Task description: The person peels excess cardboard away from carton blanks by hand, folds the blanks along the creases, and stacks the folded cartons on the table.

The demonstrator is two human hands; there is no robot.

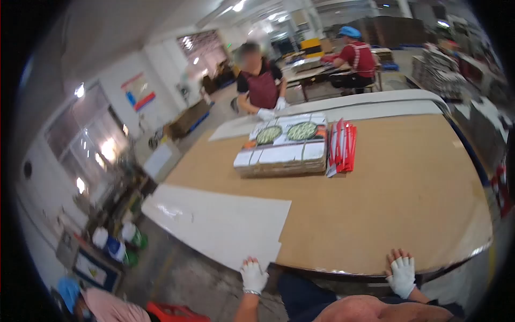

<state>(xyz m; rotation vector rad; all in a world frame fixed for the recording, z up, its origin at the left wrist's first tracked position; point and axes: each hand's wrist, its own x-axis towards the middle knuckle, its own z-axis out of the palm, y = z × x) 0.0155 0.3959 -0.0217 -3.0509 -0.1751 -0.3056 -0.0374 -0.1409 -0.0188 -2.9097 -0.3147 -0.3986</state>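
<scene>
My left hand (254, 276), in a white fingerless glove, rests at the near edge of the table by a white sheet (220, 220), fingers apart and holding nothing. Gloved the same way, my right hand (401, 273) lies at the table's near right edge with its fingers spread and nothing in it. Farther back on the brown tabletop (397, 204) sits a strapped stack of printed cardboard (284, 147). Red and white pieces (343, 145) lie against the stack's right side.
A co-worker in a dark red apron (263, 88) stands across the table, gloved hands near the stack. Another sits behind in a blue cap (350, 32). A person in pink (112, 303) is at the lower left, near buckets (115, 247).
</scene>
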